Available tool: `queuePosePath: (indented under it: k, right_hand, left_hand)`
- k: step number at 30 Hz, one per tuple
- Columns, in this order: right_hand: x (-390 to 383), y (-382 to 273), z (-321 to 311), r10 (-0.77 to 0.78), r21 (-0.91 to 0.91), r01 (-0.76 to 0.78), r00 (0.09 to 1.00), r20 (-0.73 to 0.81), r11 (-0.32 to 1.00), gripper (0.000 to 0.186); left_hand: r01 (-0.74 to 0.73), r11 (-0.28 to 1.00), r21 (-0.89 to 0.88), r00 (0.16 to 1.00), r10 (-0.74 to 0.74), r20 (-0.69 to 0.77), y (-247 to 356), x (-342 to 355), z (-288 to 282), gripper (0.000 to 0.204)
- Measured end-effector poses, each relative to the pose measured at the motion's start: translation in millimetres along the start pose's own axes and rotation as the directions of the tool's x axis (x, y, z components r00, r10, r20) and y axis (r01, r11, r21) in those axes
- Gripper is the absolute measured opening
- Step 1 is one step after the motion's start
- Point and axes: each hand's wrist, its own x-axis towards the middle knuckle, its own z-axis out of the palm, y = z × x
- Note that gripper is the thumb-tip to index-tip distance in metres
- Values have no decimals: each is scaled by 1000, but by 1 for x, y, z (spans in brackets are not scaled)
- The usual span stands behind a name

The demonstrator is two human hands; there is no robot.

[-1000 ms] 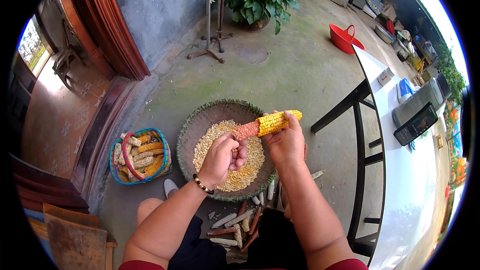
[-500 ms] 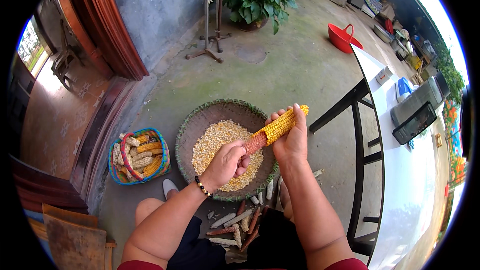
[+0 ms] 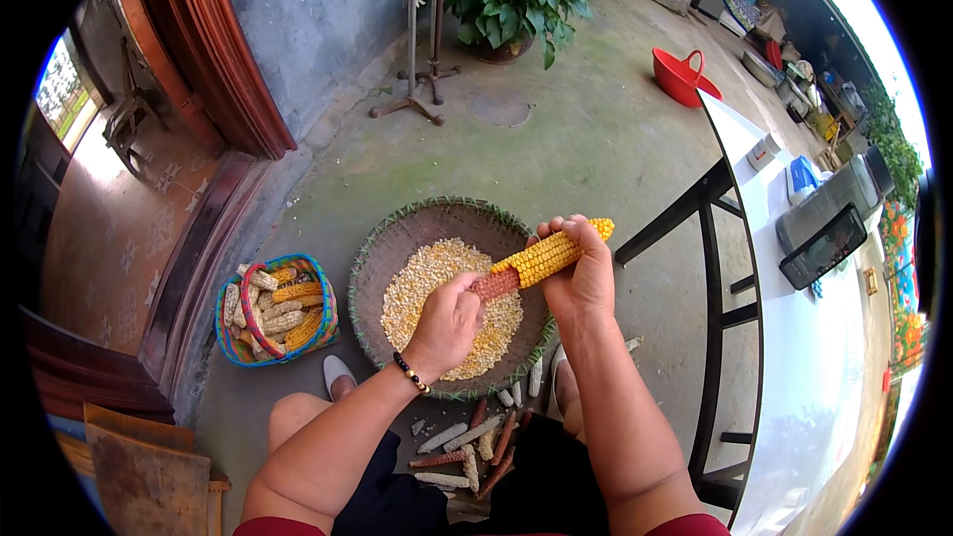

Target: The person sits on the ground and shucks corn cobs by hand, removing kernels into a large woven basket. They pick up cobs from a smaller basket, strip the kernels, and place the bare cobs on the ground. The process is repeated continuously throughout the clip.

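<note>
A yellow corn cob [image 3: 552, 256] is held slantwise over a round woven basket [image 3: 372, 268], gripped at both ends. My left hand [image 3: 446, 326] is closed round its lower end, where the reddish core is bare of kernels. Around the upper, kernel-covered part, my right hand [image 3: 581, 278] is wrapped with the thumb along the top. Loose pale and yellow kernels [image 3: 427, 283] lie heaped in the basket. Stripped cobs [image 3: 476, 437], some white and some reddish, are scattered on the ground between my feet, below the basket.
At the left stands a colourful handled basket [image 3: 326, 323] of unshelled cobs by the doorway. A white table [image 3: 794, 357] with dark legs runs along the right, holding a phone [image 3: 824, 246]. Farther off are a red basket [image 3: 677, 79], a metal stand [image 3: 412, 99] and a potted plant [image 3: 511, 0].
The corn cob has turned slightly flatter and shifted a little downward at its upper end. My left hand has moved slightly left and up along the bare end.
</note>
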Motion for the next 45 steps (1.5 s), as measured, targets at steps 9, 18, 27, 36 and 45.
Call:
queuePosePath:
  k: [9, 18, 27, 36, 45]
  right_hand:
    - [1, -5, -1, 50, 137, -51, 999, 15, 989, 10]
    - [3, 1, -3, 77, 178, -91, 993, 85, 980, 12]
    - [1, 5, -2, 63, 147, -90, 982, 179, 985, 16]
    - [-2, 5, 0, 58, 135, -90, 973, 224, 987, 20]
    - [-5, 7, 1, -11, 203, -46, 963, 270, 978, 23]
  left_hand:
    - [132, 902, -411, 991, -125, 44, 14, 3, -8, 39]
    - [101, 878, -469, 992, -125, -20, 8, 5, -9, 38]
    - [73, 893, -444, 987, -130, -98, -1, 5, -9, 37]
    - [49, 912, -408, 986, -108, -124, -4, 6, -8, 39]
    - [257, 791, -556, 925, -367, -94, 5, 10, -12, 39]
